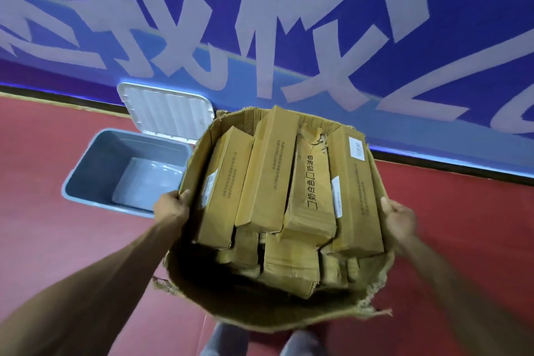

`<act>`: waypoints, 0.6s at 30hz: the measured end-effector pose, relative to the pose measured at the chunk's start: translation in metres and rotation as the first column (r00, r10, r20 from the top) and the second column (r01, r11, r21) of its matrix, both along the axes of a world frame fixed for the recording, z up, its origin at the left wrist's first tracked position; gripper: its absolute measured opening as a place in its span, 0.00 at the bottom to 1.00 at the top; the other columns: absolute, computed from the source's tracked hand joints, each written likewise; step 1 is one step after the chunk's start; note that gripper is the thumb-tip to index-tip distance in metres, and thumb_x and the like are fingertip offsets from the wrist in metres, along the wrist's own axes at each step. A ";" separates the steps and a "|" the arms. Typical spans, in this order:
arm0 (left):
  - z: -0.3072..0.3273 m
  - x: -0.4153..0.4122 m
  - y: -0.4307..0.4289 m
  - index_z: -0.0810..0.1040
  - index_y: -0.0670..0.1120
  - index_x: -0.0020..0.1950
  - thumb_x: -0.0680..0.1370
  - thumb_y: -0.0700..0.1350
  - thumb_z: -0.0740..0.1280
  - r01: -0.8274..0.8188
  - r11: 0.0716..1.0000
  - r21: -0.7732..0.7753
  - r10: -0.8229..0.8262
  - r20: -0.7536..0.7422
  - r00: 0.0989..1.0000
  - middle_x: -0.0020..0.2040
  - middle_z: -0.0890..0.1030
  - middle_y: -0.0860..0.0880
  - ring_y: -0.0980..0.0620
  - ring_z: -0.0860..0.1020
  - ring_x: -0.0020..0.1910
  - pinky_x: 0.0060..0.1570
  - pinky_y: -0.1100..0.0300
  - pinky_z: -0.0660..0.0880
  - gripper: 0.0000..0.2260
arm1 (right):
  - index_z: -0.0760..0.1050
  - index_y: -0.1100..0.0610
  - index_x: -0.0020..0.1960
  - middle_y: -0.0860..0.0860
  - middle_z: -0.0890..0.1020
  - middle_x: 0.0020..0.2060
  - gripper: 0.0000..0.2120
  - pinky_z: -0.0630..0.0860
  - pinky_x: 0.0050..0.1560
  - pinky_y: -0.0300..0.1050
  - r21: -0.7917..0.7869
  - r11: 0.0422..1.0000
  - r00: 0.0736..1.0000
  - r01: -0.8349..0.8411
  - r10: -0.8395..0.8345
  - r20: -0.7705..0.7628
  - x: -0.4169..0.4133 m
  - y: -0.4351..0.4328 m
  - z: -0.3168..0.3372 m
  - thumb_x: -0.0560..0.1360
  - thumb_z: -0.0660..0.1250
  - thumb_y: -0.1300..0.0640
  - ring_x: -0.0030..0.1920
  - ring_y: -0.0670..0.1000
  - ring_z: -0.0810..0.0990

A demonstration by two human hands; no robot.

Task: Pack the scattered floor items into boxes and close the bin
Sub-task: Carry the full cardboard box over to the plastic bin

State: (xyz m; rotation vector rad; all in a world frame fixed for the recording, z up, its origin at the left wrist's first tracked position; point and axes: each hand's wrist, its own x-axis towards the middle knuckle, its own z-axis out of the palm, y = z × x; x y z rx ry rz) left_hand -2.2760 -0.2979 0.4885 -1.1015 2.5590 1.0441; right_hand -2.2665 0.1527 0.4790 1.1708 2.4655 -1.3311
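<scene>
Left hand (172, 208): your fingers (182, 196) curl over the left rim of the torn carton (260, 309).
Right hand (400, 220): your thumb hooks its right rim; fingers hidden.
Bin (92, 162): open, beside carton.

Blue wall (462, 9) with large white characters, black baseboard (57, 97), red floor (43, 153).

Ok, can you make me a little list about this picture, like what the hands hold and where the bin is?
left hand: grips the left edge of the big box
right hand: grips its right edge
big box: torn cardboard, held up above the red floor
inside it: long small boxes, packed tight
bin: blue-grey, on the floor left of the big box, open, nothing seen inside
lid: white, tipped up behind the bin
</scene>
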 end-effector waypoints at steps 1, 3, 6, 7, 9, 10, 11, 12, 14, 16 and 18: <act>-0.014 -0.020 -0.002 0.79 0.36 0.41 0.78 0.49 0.63 0.011 1.000 -0.015 -0.011 0.008 1.000 0.36 0.77 0.32 0.34 0.78 0.44 0.42 0.50 0.73 0.16 | 0.80 0.59 0.59 0.61 0.83 0.55 0.17 0.74 0.56 0.52 0.008 1.000 1.000 -0.004 0.004 0.021 -0.017 -0.002 -0.016 0.79 0.62 0.50 0.56 0.61 0.80; -0.045 -0.055 -0.005 0.79 0.35 0.43 0.79 0.49 0.63 0.016 1.000 -0.023 -0.016 0.018 1.000 0.38 0.79 0.32 0.34 0.78 0.44 0.43 0.49 0.73 0.17 | 0.81 0.57 0.58 0.58 0.84 0.54 0.17 0.75 0.54 0.50 0.002 1.000 0.999 0.017 -0.017 0.039 -0.046 -0.005 -0.048 0.78 0.62 0.48 0.53 0.57 0.81; -0.103 -0.106 -0.005 0.79 0.36 0.44 0.79 0.50 0.62 0.004 1.000 -0.011 -0.003 0.036 0.999 0.38 0.78 0.34 0.34 0.77 0.44 0.41 0.52 0.69 0.17 | 0.81 0.56 0.58 0.56 0.84 0.54 0.16 0.76 0.55 0.49 -0.015 0.999 0.998 0.048 -0.047 0.048 -0.094 -0.007 -0.099 0.78 0.63 0.48 0.53 0.55 0.81; -0.123 -0.121 -0.004 0.79 0.36 0.44 0.79 0.50 0.62 0.004 1.000 -0.011 -0.004 0.042 0.999 0.38 0.78 0.34 0.34 0.77 0.45 0.41 0.53 0.67 0.17 | 0.81 0.57 0.59 0.56 0.84 0.54 0.16 0.76 0.58 0.52 -0.021 0.998 0.997 0.055 -0.054 0.046 -0.108 -0.007 -0.118 0.78 0.63 0.49 0.55 0.56 0.81; -0.163 -0.148 0.000 0.79 0.36 0.44 0.79 0.49 0.63 0.015 1.000 -0.022 -0.014 0.041 0.999 0.40 0.78 0.32 0.33 0.77 0.46 0.42 0.52 0.67 0.16 | 0.80 0.58 0.59 0.57 0.84 0.54 0.15 0.75 0.60 0.55 -0.019 0.998 0.997 0.065 -0.064 0.033 -0.138 -0.006 -0.156 0.78 0.63 0.51 0.56 0.57 0.81; -0.183 -0.160 0.002 0.79 0.35 0.45 0.79 0.48 0.63 0.020 0.999 -0.025 -0.019 0.038 0.999 0.42 0.79 0.31 0.32 0.77 0.48 0.43 0.51 0.68 0.16 | 0.80 0.58 0.59 0.58 0.83 0.55 0.15 0.75 0.60 0.55 -0.015 0.998 0.997 0.068 -0.067 0.029 -0.152 -0.004 -0.176 0.79 0.63 0.51 0.56 0.57 0.81; -0.201 -0.171 0.004 0.80 0.34 0.47 0.79 0.48 0.63 0.015 1.000 -0.023 -0.015 0.038 0.999 0.44 0.80 0.30 0.32 0.77 0.50 0.45 0.51 0.69 0.16 | 0.80 0.59 0.60 0.59 0.83 0.55 0.15 0.75 0.60 0.54 -0.018 0.998 0.997 0.067 -0.067 0.029 -0.166 -0.002 -0.195 0.79 0.63 0.52 0.55 0.56 0.80; -0.218 -0.183 0.006 0.80 0.35 0.50 0.79 0.48 0.62 0.010 1.000 -0.020 -0.009 0.040 0.999 0.47 0.80 0.31 0.33 0.77 0.52 0.47 0.51 0.69 0.16 | 0.79 0.59 0.60 0.58 0.83 0.55 0.15 0.75 0.59 0.51 -0.029 0.997 0.997 0.067 -0.066 0.034 -0.178 0.000 -0.215 0.79 0.64 0.53 0.54 0.54 0.80; -0.251 -0.203 0.011 0.80 0.37 0.55 0.79 0.47 0.62 -0.010 1.000 -0.016 0.011 0.040 0.999 0.50 0.81 0.33 0.35 0.77 0.54 0.45 0.53 0.67 0.15 | 0.79 0.60 0.61 0.58 0.82 0.56 0.15 0.74 0.56 0.47 -0.045 0.997 0.997 0.068 -0.066 0.040 -0.199 0.004 -0.252 0.79 0.64 0.54 0.53 0.51 0.79; -0.281 -0.220 0.017 0.81 0.39 0.55 0.79 0.47 0.63 -0.035 0.999 -0.022 0.036 0.033 0.999 0.49 0.81 0.34 0.37 0.77 0.52 0.42 0.57 0.63 0.14 | 0.79 0.59 0.62 0.57 0.82 0.56 0.16 0.75 0.59 0.50 -0.059 0.997 0.997 0.051 -0.048 0.057 -0.216 0.008 -0.285 0.79 0.64 0.53 0.54 0.52 0.79; -0.311 -0.236 0.016 0.81 0.42 0.55 0.78 0.48 0.63 -0.043 0.999 -0.019 0.044 0.066 0.997 0.48 0.82 0.36 0.39 0.78 0.49 0.42 0.57 0.65 0.13 | 0.78 0.58 0.62 0.57 0.82 0.57 0.16 0.74 0.63 0.55 -0.062 0.997 0.995 0.055 -0.050 0.082 -0.230 0.010 -0.317 0.79 0.63 0.51 0.57 0.55 0.80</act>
